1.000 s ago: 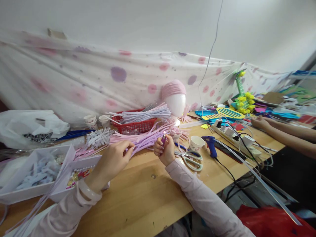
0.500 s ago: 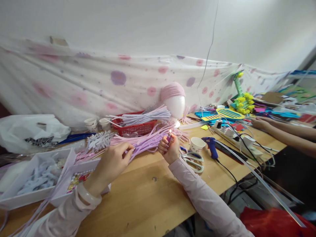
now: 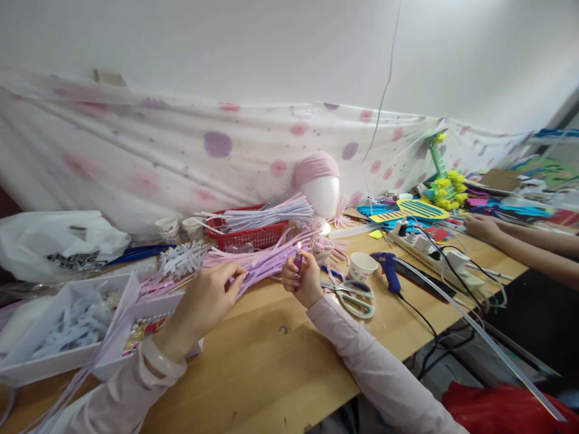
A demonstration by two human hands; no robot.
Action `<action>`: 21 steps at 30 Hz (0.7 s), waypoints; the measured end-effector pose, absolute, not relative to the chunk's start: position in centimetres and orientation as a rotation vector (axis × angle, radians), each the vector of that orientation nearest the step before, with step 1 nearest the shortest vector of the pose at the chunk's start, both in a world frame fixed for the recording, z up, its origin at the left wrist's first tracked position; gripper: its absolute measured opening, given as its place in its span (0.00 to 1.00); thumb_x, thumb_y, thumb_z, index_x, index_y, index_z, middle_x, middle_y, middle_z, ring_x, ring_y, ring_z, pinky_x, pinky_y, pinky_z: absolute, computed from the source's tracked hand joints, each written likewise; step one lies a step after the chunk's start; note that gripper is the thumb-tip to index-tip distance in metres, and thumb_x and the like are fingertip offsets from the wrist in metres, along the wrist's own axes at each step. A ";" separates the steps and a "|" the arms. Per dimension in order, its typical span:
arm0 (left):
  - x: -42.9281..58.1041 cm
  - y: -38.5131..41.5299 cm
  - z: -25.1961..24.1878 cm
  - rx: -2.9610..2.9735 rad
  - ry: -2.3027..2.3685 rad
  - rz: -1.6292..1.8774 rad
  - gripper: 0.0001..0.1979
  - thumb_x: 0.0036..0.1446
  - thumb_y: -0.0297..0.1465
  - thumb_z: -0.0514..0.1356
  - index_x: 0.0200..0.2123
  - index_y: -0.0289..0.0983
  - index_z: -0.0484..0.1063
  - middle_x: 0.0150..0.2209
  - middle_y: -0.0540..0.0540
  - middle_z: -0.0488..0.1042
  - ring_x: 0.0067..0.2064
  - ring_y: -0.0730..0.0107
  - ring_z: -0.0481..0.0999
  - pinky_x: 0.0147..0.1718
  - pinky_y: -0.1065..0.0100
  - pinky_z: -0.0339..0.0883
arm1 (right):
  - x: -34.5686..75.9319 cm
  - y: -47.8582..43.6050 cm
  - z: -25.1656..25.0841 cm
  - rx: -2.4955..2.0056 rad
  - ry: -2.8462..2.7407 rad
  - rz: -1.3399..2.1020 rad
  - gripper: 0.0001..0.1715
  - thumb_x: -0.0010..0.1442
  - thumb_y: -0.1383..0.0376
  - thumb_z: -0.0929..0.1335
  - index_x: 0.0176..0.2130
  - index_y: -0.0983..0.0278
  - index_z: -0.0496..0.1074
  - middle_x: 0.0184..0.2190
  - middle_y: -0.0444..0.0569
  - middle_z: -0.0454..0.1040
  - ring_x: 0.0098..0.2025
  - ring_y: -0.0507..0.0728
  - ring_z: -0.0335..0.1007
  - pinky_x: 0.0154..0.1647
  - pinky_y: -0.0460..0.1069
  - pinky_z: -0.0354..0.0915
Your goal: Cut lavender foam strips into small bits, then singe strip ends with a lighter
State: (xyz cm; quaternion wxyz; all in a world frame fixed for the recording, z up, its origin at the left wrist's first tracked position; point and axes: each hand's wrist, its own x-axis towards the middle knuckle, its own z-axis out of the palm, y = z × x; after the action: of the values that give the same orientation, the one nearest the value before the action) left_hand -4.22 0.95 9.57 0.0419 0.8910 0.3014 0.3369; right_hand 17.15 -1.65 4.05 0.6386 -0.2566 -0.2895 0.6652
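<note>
My right hand (image 3: 304, 278) is closed around a small purple lighter (image 3: 298, 260), held upright with a lit flame at its top. To its left, my left hand (image 3: 219, 289) has thumb and forefinger pinched together; whatever is between the fingertips is too small to make out. Behind both hands lies a bundle of pink and lilac fuzzy stems (image 3: 266, 262). The flame is a short way to the right of my left fingertips, not touching them. Scissors (image 3: 355, 295) with pale handles rest just right of my right hand.
A red basket (image 3: 257, 236) of pale stems and a white head form (image 3: 323, 193) stand behind. White boxes (image 3: 54, 361) of parts sit at left. A paper cup (image 3: 362, 265), a blue glue gun (image 3: 389, 271) and a power strip (image 3: 434, 259) are at right, near another person's hands (image 3: 482, 227).
My right hand with the lit lighter has moved left, closer to my left hand. My left hand has stayed nearly still.
</note>
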 end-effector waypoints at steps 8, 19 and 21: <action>-4.3 1.1 9.7 2.727 0.934 1.053 0.08 0.56 0.29 0.53 0.30 0.38 0.71 0.31 0.47 0.78 0.30 0.69 0.75 0.30 0.69 0.65 | 16.9 -1.6 3.2 -0.625 -0.754 1.603 0.26 0.49 0.45 0.61 0.17 0.62 0.52 0.12 0.35 0.46 0.13 0.45 0.35 0.12 0.42 0.36; -4.3 0.9 9.8 2.735 0.945 1.082 0.07 0.55 0.28 0.53 0.30 0.38 0.71 0.30 0.48 0.77 0.29 0.69 0.75 0.30 0.70 0.65 | 17.6 -1.6 4.0 -0.671 -0.624 1.502 0.22 0.50 0.51 0.58 0.15 0.61 0.50 0.10 0.35 0.43 0.12 0.45 0.31 0.11 0.42 0.35; -4.3 0.9 9.7 2.740 0.937 1.086 0.07 0.55 0.29 0.53 0.30 0.38 0.71 0.30 0.48 0.77 0.29 0.69 0.75 0.30 0.70 0.65 | 17.7 -1.6 4.2 -0.681 -0.597 1.470 0.22 0.51 0.52 0.57 0.15 0.61 0.50 0.09 0.35 0.43 0.12 0.46 0.31 0.11 0.42 0.34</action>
State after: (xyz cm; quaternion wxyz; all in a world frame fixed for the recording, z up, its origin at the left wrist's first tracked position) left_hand -4.29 0.91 9.74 0.0241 0.8857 0.3029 0.3511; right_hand 17.70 -1.62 4.22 0.6500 -0.2996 -0.2628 0.6471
